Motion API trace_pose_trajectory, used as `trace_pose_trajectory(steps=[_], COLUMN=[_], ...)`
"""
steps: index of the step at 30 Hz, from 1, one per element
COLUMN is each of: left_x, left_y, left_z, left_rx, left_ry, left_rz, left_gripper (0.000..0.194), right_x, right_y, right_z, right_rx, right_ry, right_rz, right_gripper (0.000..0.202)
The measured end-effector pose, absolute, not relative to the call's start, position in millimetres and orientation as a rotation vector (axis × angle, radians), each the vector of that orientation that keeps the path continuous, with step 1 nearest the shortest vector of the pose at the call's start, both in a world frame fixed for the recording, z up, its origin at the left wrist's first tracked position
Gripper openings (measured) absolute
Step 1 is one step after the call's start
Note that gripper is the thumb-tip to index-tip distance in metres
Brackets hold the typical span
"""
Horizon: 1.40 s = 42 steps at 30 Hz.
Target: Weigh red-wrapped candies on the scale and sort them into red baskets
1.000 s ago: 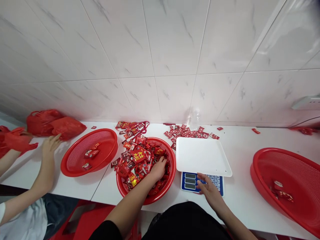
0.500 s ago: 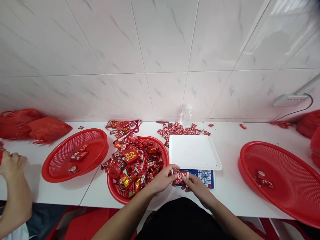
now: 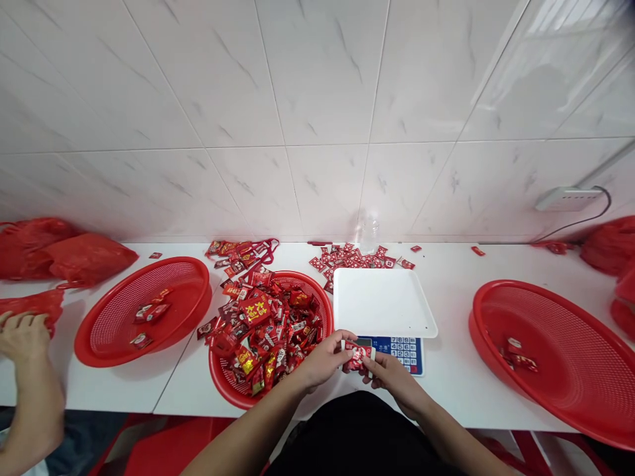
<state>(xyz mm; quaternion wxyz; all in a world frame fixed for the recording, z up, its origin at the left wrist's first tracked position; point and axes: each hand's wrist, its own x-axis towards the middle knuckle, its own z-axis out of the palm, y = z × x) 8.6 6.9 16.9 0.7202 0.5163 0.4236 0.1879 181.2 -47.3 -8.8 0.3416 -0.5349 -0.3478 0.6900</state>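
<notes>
Between my two hands is a small red packet (image 3: 358, 356) with white ends and pale printing. My left hand (image 3: 325, 359) grips its left side, thumb on the front face. On the other side, my right hand (image 3: 389, 375) pinches the right end. Behind the packet sits a blue digital scale (image 3: 415, 357) with a keypad, its white tray (image 3: 384, 301) on top. Just left of my hands stands a red basket (image 3: 221, 382) heaped with red wrapped packets (image 3: 278, 324).
Small red packets (image 3: 342, 256) lie scattered behind the scale, near a clear plastic cup (image 3: 369, 231). Large red baskets stand left (image 3: 191, 324) and right (image 3: 570, 390), each with a few packets. Red bags (image 3: 94, 258) sit far left, beside a co-worker's hand (image 3: 24, 334) on red plastic.
The packet in my hands has tilted, showing its face more brightly; both hands keep hold of it. At far left, the co-worker's hand has moved and red plastic now shows under it.
</notes>
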Motion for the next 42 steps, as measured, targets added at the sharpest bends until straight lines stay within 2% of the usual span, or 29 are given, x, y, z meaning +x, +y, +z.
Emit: trace_pose_trajectory(steps=[5,10,14,17,20,25,28,35,39,42], left_x=[5.4,-18.0,-41.2,-49.9,-50.7,-49.2,-52.2,-58.1,-56.1,-56.1], left_y=[18.0,70.3,116.4,133.2,133.8,120.9,119.3,124.0,117.5,117.6], left_z=[4.2,-19.1,-38.2,-48.8,-54.0,-51.8,-44.0,-39.1,-55.3,-65.9], left_rx=[1.255,1.691,1.973,2.080,2.131,2.100,2.072,1.916,1.863,1.830], left_ry=[1.007,1.507,1.874,1.919,1.882,1.848,1.820,1.654,1.640,1.626], left_rz=[0.463,0.609,0.308,0.026,-0.139,-0.237,-0.261,-0.381,-0.412,-0.420], left_gripper=[0.035,0.035,0.055,0.063,0.057,0.033,0.028,0.049,0.084,0.093], right_x=[183.7,202.5,209.0,203.8,199.5,203.9,206.5,200.0,196.8,197.3], right_y=[-43.6,-32.7,-32.4,-39.1,-45.6,-50.6,-51.7,-50.5,-50.4,-52.1], right_z=[-13.5,-14.3,-5.6,-0.3,0.6,-1.4,-3.0,-10.9,-7.5,-3.8], right_rx=[-1.413,-1.313,-1.292,-1.293,-1.299,-1.360,-1.381,-1.414,-1.428,-1.403], right_ry=[-0.764,-0.316,-0.269,-0.358,-0.377,-0.357,-0.350,-0.333,-0.385,-0.412], right_rz=[1.759,1.727,1.785,1.848,1.864,1.839,1.823,1.824,1.805,1.829], right_gripper=[0.044,0.034,0.040,0.040,0.037,0.033,0.032,0.031,0.031,0.032])
